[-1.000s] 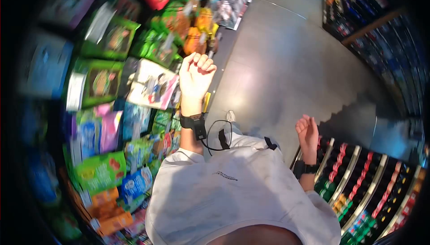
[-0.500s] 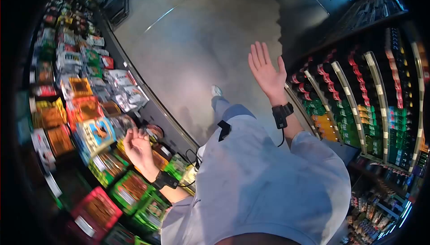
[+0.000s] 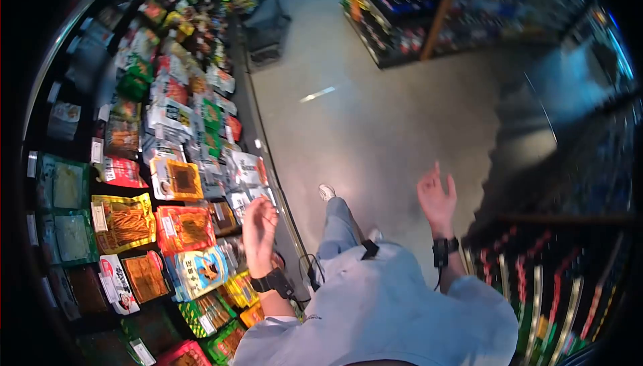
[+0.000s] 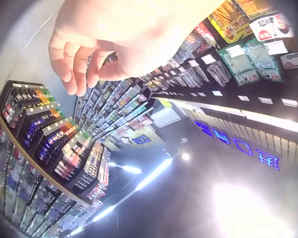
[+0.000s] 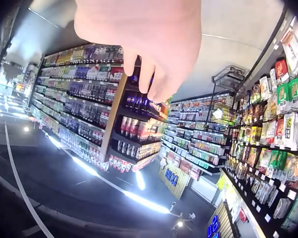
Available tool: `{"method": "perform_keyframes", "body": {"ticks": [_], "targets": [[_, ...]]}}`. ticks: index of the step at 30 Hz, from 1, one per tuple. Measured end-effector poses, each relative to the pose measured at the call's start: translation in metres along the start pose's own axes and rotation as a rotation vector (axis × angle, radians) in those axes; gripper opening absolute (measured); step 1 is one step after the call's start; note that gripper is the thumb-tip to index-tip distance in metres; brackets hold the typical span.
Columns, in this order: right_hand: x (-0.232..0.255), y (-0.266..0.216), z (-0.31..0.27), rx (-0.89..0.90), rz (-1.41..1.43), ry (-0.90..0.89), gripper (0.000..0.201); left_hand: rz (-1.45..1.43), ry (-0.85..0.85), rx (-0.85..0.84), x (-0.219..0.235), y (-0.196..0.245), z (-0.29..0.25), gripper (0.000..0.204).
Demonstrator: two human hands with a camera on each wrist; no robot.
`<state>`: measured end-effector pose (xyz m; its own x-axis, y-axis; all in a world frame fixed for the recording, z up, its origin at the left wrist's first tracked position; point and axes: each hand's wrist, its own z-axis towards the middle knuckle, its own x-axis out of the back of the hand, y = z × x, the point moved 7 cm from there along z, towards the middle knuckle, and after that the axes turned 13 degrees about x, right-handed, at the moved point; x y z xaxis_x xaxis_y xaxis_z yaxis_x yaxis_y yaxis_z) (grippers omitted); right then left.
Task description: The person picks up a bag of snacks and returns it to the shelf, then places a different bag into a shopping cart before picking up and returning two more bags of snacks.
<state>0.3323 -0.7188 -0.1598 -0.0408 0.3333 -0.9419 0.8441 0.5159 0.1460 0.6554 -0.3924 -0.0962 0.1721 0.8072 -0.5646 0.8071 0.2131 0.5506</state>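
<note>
I stand in a shop aisle. My left hand (image 3: 258, 225) hangs in the air with loosely curled fingers and holds nothing, close to the snack packets (image 3: 184, 225) on the left shelves. The left wrist view shows the same hand (image 4: 97, 54), empty, fingers bent. My right hand (image 3: 437, 195) is raised over the floor with relaxed fingers, holding nothing. In the right wrist view the right hand (image 5: 149, 59) is empty too, and its fingers point toward the far shelves. Each wrist wears a black band.
Shelves of coloured snack packets (image 3: 134, 165) line the left side. A rack of bottled drinks (image 3: 556, 292) stands at lower right, more drink shelves (image 3: 415, 11) across the aisle. A shopping basket stand (image 3: 268, 31) sits far up the grey floor (image 3: 375, 125).
The view has turned to look up the aisle. My right hand has dropped from a raised flat palm to a relaxed pose. My left hand has risen beside the snack shelves.
</note>
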Motion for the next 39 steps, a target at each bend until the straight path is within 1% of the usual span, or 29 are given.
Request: {"method": "perform_keyframes", "body": {"ticks": [1, 3, 4, 6, 7, 8, 10, 11, 14, 15, 17, 19, 20, 21, 24, 25, 27, 30, 31, 34, 37, 39], "targets": [[0.006, 0.012, 0.028, -0.005, -0.028, 0.054, 0.043, 0.03, 0.019, -0.027, -0.003, 0.012, 0.023, 0.01], [0.001, 0.048, 0.081, -0.063, -0.169, 0.035, 0.037, 0.081, 0.038, -0.057, -0.013, 0.049, 0.067, 0.005], [-0.001, 0.068, 0.103, -0.079, -0.238, 0.037, 0.035, 0.041, 0.007, -0.07, -0.015, 0.068, 0.093, 0.009], [-0.01, 0.1, 0.148, -0.05, -0.561, 0.099, 0.033, 0.059, -0.045, -0.095, -0.016, 0.113, 0.136, 0.013], [-0.025, 0.121, 0.175, -0.034, -0.725, 0.115, 0.033, 0.045, -0.024, -0.12, -0.028, 0.138, 0.152, 0.016], [-0.043, 0.138, 0.2, -0.054, -1.011, 0.055, 0.032, 0.032, -0.003, -0.146, -0.041, 0.163, 0.167, 0.02], [-0.077, 0.18, 0.238, -0.081, -1.576, -0.084, 0.03, 0.064, -0.012, -0.218, -0.051, 0.209, 0.21, 0.023], [-0.082, 0.197, 0.263, -0.069, -1.783, -0.366, 0.031, 0.09, -0.015, -0.235, -0.061, 0.23, 0.233, 0.024], [-0.114, 0.242, 0.304, -0.086, -2.468, -0.828, 0.033, 0.139, -0.02, -0.215, -0.102, 0.275, 0.297, 0.024], [-0.113, 0.245, 0.321, -0.111, -2.424, -0.764, 0.033, 0.152, -0.019, -0.193, -0.118, 0.286, 0.318, 0.022], [-0.11, 0.254, 0.362, -0.149, -2.343, -0.648, 0.033, 0.184, -0.093, -0.158, -0.15, 0.309, 0.366, 0.022], [-0.112, 0.264, 0.405, -0.097, -2.324, -0.568, 0.032, 0.244, -0.118, -0.119, -0.172, 0.326, 0.42, 0.022], [-0.113, 0.267, 0.429, -0.077, -2.31, -0.528, 0.031, 0.267, -0.118, -0.11, -0.183, 0.334, 0.447, 0.022], [-0.111, 0.271, 0.457, -0.141, -2.333, -0.507, 0.032, 0.291, -0.116, -0.102, -0.195, 0.343, 0.472, 0.022], [-0.107, 0.275, 0.555, -0.218, -2.384, -0.454, 0.03, 0.364, -0.04, -0.045, -0.233, 0.37, 0.546, 0.02], [-0.11, 0.274, 0.584, -0.165, -2.372, -0.459, 0.029, 0.432, -0.09, -0.04, -0.244, 0.384, 0.573, 0.019], [-0.125, 0.284, 0.661, -0.028, -2.326, -0.477, 0.027, 0.465, -0.027, -0.062, -0.272, 0.42, 0.613, 0.018], [-0.161, 0.307, 0.756, 0.131, -2.339, -0.594, 0.023, 0.444, 0.026, -0.114, -0.318, 0.47, 0.66, 0.018], [-0.187, 0.326, 0.782, -0.005, -2.285, -0.537, 0.023, 0.419, 0.037, -0.125, -0.331, 0.484, 0.672, 0.018], [-0.22, 0.377, 0.865, -0.027, -2.316, -0.759, 0.023, 0.371, 0.044, -0.096, -0.359, 0.524, 0.712, 0.018], [-0.231, 0.437, 0.944, -0.122, -2.137, -0.843, 0.025, 0.339, 0.073, -0.116, -0.364, 0.559, 0.76, 0.018], [-0.23, 0.481, 0.994, -0.205, -2.077, -0.902, 0.026, 0.312, 0.087, -0.12, -0.362, 0.582, 0.8, 0.017]]}}
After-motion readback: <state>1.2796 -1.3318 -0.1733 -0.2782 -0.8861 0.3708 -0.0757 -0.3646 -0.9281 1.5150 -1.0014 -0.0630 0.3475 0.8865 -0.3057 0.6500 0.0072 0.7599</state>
